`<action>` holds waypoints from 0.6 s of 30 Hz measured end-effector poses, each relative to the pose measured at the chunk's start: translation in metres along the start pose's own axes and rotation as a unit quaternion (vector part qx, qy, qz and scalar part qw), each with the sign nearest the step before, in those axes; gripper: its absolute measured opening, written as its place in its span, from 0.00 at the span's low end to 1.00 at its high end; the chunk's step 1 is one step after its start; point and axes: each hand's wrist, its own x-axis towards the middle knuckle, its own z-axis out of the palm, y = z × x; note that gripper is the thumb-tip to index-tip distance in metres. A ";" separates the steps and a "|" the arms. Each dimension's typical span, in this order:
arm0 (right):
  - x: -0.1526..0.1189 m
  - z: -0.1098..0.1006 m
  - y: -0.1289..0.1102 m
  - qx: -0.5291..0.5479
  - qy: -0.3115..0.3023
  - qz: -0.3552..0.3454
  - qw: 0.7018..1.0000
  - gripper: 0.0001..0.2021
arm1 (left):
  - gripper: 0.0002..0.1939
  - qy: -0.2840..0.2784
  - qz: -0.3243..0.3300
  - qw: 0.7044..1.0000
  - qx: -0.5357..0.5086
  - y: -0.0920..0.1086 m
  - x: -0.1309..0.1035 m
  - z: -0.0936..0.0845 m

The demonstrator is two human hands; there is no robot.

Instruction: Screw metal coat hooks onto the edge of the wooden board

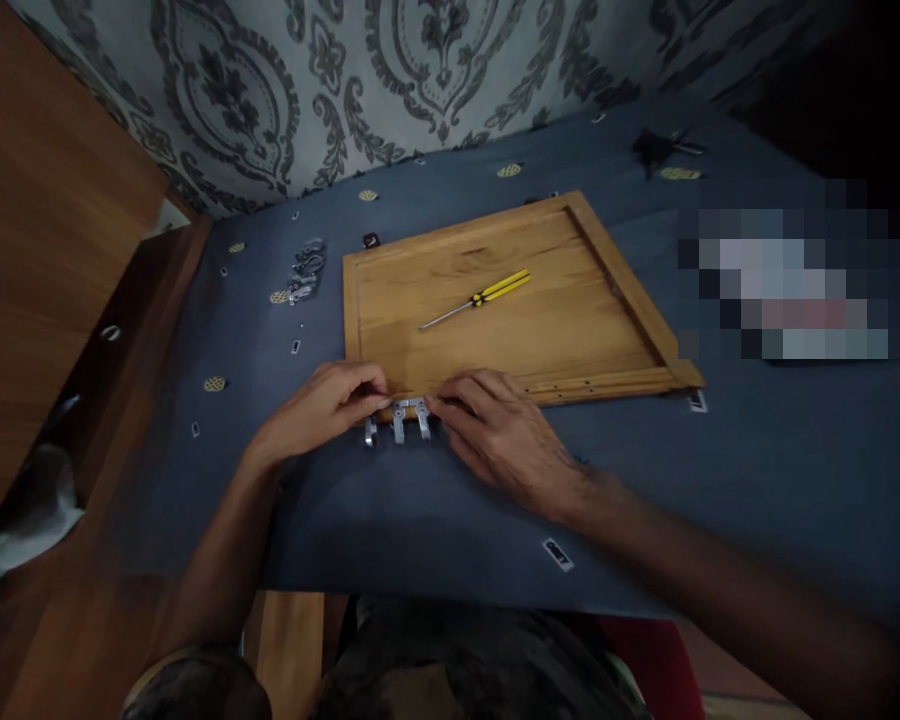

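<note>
A framed wooden panel (435, 270) lies on the cloth, with a row of small holes in the right part of its near edge. Against that edge sit silvery metal hooks (411, 415), a double-pronged one between my hands and a single prong farther left. My left hand (337, 400) pinches at the left side of the double hook. From the right, my right hand (506, 435) holds its bent fingertips against the hook's other side. On the panel rests a screwdriver (487, 295) with a yellow and black handle, touched by neither hand.
More metal hooks (306, 270) lie in a cluster left of the panel. A small black object (371, 240) sits by its far left corner, and a dark tool (664, 150) lies at the back right. Blurred-out pixels cover something at right. A patterned curtain (420, 80) hangs behind.
</note>
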 end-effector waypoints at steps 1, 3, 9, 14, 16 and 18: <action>0.000 0.000 0.000 0.000 -0.001 0.001 1.000 0.12 | 0.08 0.004 -0.002 1.000 0.004 0.001 0.000 0.000; 0.000 -0.001 0.000 -0.002 -0.008 0.005 1.000 0.12 | 0.08 0.019 -0.003 1.000 0.013 0.004 0.002 0.002; 0.003 -0.003 -0.002 0.002 -0.006 0.009 1.000 0.10 | 0.07 -0.012 0.047 0.999 0.020 0.014 0.014 0.008; 0.003 -0.001 -0.003 -0.011 0.005 0.010 1.000 0.10 | 0.06 -0.075 0.065 0.994 0.036 0.016 0.025 0.004; 0.003 -0.001 -0.003 -0.015 0.006 0.010 1.000 0.10 | 0.06 -0.097 0.065 0.992 0.039 0.016 0.029 0.001; 0.002 0.000 -0.003 -0.015 0.000 0.009 1.000 0.10 | 0.06 -0.114 0.064 0.991 0.034 0.015 0.032 -0.002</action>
